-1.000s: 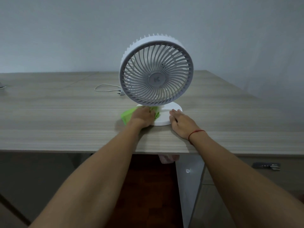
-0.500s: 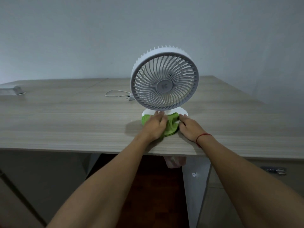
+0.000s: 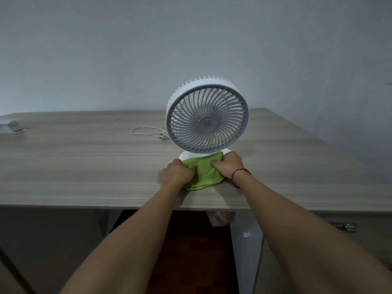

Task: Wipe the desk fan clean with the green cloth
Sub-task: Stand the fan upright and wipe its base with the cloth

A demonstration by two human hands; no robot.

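Observation:
A white desk fan (image 3: 206, 115) with a round grille stands upright on the wooden desk (image 3: 84, 166). The green cloth (image 3: 204, 175) lies over the front of the fan's round base and spills toward the desk's near edge. My left hand (image 3: 177, 172) pinches the cloth's left side. On the cloth's upper right part, my right hand (image 3: 228, 165), with a red string at its wrist, grips a fold. Most of the base is hidden under the cloth and my hands.
The fan's white cord and plug (image 3: 148, 133) lie on the desk behind and left of the fan. A pale object (image 3: 11, 126) sits at the far left edge. A wall stands behind the desk. Below the desk are cabinet fronts and a pink item (image 3: 220, 218).
The cloth moved from the left of the base to across its front. My right hand went from resting flat on the base to gripping the cloth. The view shifted left.

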